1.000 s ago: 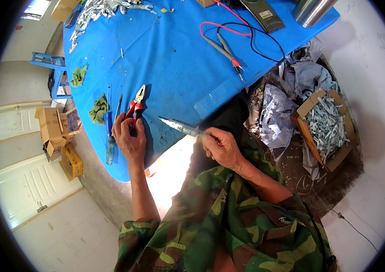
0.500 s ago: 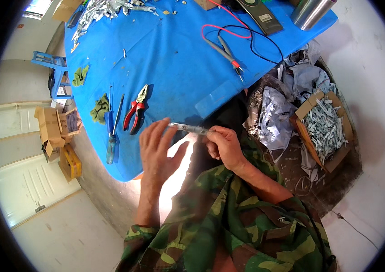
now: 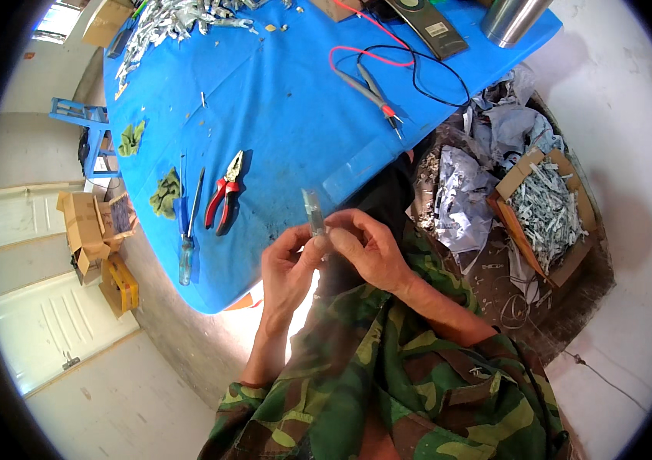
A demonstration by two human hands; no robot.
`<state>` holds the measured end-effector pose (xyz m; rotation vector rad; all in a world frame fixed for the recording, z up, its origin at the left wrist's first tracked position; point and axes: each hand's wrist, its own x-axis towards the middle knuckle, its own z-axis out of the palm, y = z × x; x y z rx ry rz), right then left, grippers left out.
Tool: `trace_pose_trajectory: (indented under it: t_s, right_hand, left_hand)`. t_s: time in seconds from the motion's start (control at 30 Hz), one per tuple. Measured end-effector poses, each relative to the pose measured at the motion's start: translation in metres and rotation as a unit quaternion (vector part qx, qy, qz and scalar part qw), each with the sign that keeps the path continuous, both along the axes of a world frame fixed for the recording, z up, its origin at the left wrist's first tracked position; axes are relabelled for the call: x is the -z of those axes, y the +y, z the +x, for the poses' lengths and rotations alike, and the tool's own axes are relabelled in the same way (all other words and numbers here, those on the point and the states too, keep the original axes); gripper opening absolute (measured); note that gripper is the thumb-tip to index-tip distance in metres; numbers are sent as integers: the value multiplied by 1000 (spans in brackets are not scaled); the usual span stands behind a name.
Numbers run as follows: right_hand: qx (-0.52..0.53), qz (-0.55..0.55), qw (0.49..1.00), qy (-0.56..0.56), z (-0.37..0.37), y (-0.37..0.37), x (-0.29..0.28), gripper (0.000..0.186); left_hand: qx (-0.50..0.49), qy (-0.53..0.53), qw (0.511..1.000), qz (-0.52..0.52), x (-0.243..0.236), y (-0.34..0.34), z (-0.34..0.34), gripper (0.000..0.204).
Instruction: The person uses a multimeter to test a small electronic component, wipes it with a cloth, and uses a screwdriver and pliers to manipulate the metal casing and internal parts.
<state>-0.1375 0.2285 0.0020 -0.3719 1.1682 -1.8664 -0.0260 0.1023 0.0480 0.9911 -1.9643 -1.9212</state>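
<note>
A slim, silvery translucent tube (image 3: 311, 208) stands nearly upright between my hands, pointing away from me at the table's near edge. My left hand (image 3: 286, 270) pinches its lower end between thumb and fingers. From the other side, my right hand (image 3: 370, 251) has its thumb and bent fingers closed on the same lower end. The fingertips hide the bottom of the tube. Left of my hands, red-and-black pliers (image 3: 231, 185) lie on the blue tablecloth (image 3: 280, 130). Beside them are a clear-handled screwdriver (image 3: 186, 261) and a thinner blue-handled screwdriver (image 3: 181, 216).
Silvery strips (image 3: 169, 34) are heaped at the far left. Green cloths (image 3: 165, 193) lie near the left edge. Probe leads (image 3: 376, 96), a flat dark device (image 3: 433, 29) and a steel cup (image 3: 512, 19) sit far right. A carton (image 3: 521, 175) of strips stands right of the table.
The tube has turned from lying crosswise to nearly upright. My left hand has moved down and closed on its lower end, and my right hand has shifted slightly left.
</note>
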Motion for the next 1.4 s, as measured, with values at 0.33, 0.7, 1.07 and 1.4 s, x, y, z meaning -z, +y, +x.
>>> trace_pose_trajectory:
  t_s: [0.33, 0.7, 1.07, 1.4]
  right_hand:
    - [-52, -22, 997, 51, -3, 6, -1, 39]
    - [-61, -8, 998, 32, -8, 8, 7, 31]
    - [-31, 33, 995, -91, -11, 10, 28, 33]
    - [-32, 34, 988, -146, -16, 14, 31, 32]
  left_hand:
    - [-3, 4, 999, 52, 8, 4, 0, 33]
    - [35, -54, 998, 8, 9, 6, -4, 41]
    - [30, -126, 938, -322, -23, -39, -37, 17]
    - [103, -15, 851, -515, -21, -63, -130, 20]
